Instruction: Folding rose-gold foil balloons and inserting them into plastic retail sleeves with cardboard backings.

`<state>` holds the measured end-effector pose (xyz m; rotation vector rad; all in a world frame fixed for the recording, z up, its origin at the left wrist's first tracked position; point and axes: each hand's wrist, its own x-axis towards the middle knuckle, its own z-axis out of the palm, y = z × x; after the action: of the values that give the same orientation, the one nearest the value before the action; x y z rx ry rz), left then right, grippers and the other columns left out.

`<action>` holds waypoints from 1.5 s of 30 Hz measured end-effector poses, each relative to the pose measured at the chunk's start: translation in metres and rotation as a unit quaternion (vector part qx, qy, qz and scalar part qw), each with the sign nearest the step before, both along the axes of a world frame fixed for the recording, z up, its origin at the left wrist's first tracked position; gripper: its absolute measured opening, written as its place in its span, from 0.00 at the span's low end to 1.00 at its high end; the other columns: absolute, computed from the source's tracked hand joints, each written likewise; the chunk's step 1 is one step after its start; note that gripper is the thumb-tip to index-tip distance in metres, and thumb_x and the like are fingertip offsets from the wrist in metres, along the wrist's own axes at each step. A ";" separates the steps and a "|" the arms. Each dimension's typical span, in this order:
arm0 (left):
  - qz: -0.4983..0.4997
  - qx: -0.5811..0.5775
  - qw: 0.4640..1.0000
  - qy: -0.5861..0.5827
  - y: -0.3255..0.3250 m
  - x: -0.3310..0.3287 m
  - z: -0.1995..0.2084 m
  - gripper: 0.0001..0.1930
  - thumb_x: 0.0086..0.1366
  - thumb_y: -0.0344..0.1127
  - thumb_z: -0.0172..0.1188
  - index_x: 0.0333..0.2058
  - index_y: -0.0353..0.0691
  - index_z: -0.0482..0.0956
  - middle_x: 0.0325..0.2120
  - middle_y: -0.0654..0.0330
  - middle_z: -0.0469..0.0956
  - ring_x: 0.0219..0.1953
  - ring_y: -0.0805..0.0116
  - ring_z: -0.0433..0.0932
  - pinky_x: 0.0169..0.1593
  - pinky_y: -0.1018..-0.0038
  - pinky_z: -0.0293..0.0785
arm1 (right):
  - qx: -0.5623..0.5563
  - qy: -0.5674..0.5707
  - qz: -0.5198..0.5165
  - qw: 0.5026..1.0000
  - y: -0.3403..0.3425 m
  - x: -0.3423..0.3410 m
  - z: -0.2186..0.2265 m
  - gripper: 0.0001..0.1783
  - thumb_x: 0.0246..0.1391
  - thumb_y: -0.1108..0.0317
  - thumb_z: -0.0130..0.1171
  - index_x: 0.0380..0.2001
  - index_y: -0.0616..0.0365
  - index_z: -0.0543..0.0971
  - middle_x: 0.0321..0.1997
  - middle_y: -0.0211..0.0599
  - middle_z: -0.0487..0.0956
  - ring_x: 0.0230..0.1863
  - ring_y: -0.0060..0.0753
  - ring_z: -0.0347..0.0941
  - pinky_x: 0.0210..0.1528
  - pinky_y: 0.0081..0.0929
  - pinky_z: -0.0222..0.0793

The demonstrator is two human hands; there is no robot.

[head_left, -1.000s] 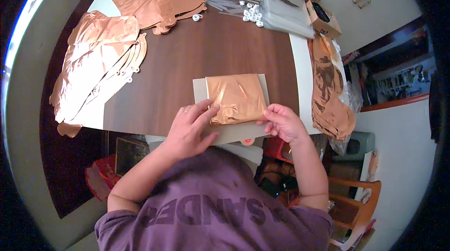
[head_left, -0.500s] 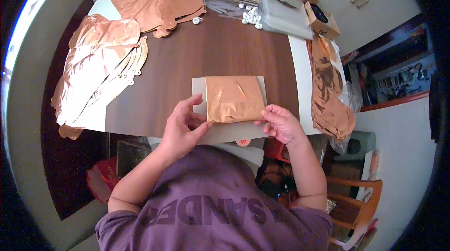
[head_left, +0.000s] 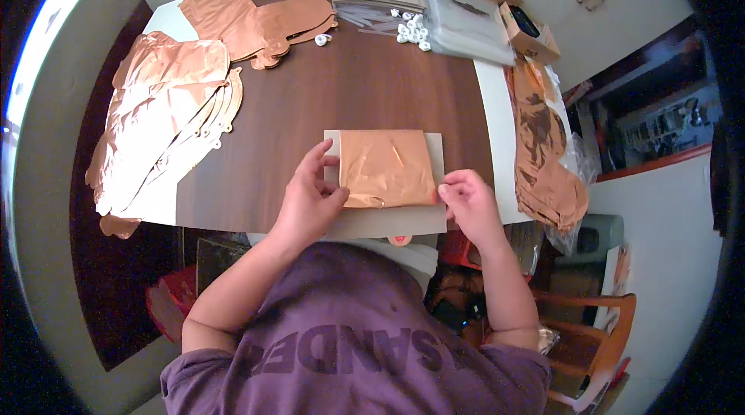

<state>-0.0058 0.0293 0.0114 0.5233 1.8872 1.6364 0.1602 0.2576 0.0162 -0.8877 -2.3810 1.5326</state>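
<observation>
Brown tabletop [head_left: 380, 89] under my grey board [head_left: 388, 223]; on the board, the folded copper packet [head_left: 388, 167] lies long-side crosswise between my left hand [head_left: 305, 202] and right hand [head_left: 473, 204]; left is nearer, fingers spread, thumb against it; right's fingertips meet at its edge, grip I can't tell; beyond the board, rightward, a carton [head_left: 535, 45] holds something dark [head_left: 525, 22].

Folded foil packet [head_left: 386, 167]: is copper. Backing card [head_left: 388, 223]: is pale grey. Counter [head_left: 372, 89]: shows dark brown wood grain, white sides. T-shirt [head_left: 365, 299]: is purple, darker lettering [head_left: 339, 345].
</observation>
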 end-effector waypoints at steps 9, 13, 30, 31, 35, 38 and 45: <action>-0.047 0.038 0.996 -0.058 -0.004 -0.005 0.008 0.38 0.56 0.18 0.57 0.65 0.35 0.53 0.54 0.52 0.66 0.33 0.77 0.77 0.37 0.80 0.76 | -0.111 -0.121 -0.040 0.986 -0.031 0.068 -0.003 0.20 0.60 0.53 0.58 0.30 0.63 0.80 0.22 0.35 0.80 0.23 0.28 0.78 0.25 0.26 0.70; -0.064 0.041 0.992 -0.096 -0.005 -0.016 0.019 0.39 0.56 0.17 0.57 0.66 0.36 0.53 0.55 0.52 0.65 0.34 0.76 0.77 0.38 0.79 0.76 | -0.386 0.024 -0.119 0.914 -0.050 0.064 -0.021 0.13 0.62 0.61 0.56 0.39 0.61 0.77 0.29 0.35 0.80 0.25 0.26 0.78 0.25 0.21 0.73; -0.102 0.114 0.988 0.033 -0.002 -0.019 0.054 0.37 0.59 0.18 0.59 0.65 0.39 0.56 0.55 0.58 0.67 0.35 0.79 0.76 0.36 0.81 0.76 | -0.325 0.082 -0.093 0.937 -0.026 0.048 0.012 0.11 0.61 0.66 0.55 0.43 0.61 0.75 0.31 0.36 0.81 0.20 0.26 0.77 0.21 0.20 0.72; -0.105 0.075 0.991 0.046 -0.006 -0.018 0.034 0.36 0.59 0.19 0.60 0.65 0.39 0.56 0.54 0.58 0.67 0.35 0.79 0.76 0.36 0.81 0.75 | -0.336 0.046 -0.105 0.935 -0.027 0.052 -0.001 0.11 0.62 0.66 0.54 0.43 0.61 0.74 0.30 0.35 0.80 0.21 0.25 0.77 0.21 0.20 0.72; -0.120 0.014 0.991 0.057 -0.014 -0.012 -0.004 0.35 0.59 0.20 0.60 0.64 0.38 0.57 0.52 0.55 0.66 0.36 0.75 0.77 0.37 0.77 0.77 | -0.298 -0.006 -0.092 0.950 -0.037 0.051 -0.004 0.10 0.61 0.66 0.56 0.38 0.62 0.75 0.27 0.33 0.80 0.21 0.25 0.78 0.22 0.21 0.72; -0.129 0.010 0.990 0.063 -0.013 -0.014 -0.003 0.39 0.58 0.15 0.57 0.66 0.39 0.53 0.58 0.54 0.66 0.40 0.71 0.79 0.39 0.78 0.77 | -0.010 -0.089 -0.066 0.994 -0.040 0.044 0.006 0.11 0.59 0.65 0.59 0.36 0.62 0.75 0.26 0.36 0.80 0.21 0.27 0.77 0.22 0.25 0.72; -0.109 -0.006 0.991 0.082 -0.012 -0.004 -0.001 0.38 0.57 0.16 0.58 0.65 0.38 0.54 0.59 0.50 0.65 0.41 0.67 0.79 0.42 0.75 0.77 | 0.068 -0.026 -0.019 0.997 -0.039 0.037 0.012 0.15 0.55 0.61 0.64 0.37 0.63 0.76 0.27 0.37 0.81 0.26 0.27 0.77 0.29 0.30 0.74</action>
<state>-0.0102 0.0177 0.0104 0.8516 1.8792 1.4760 0.1975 0.2182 0.0277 -0.9469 -2.4554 1.3319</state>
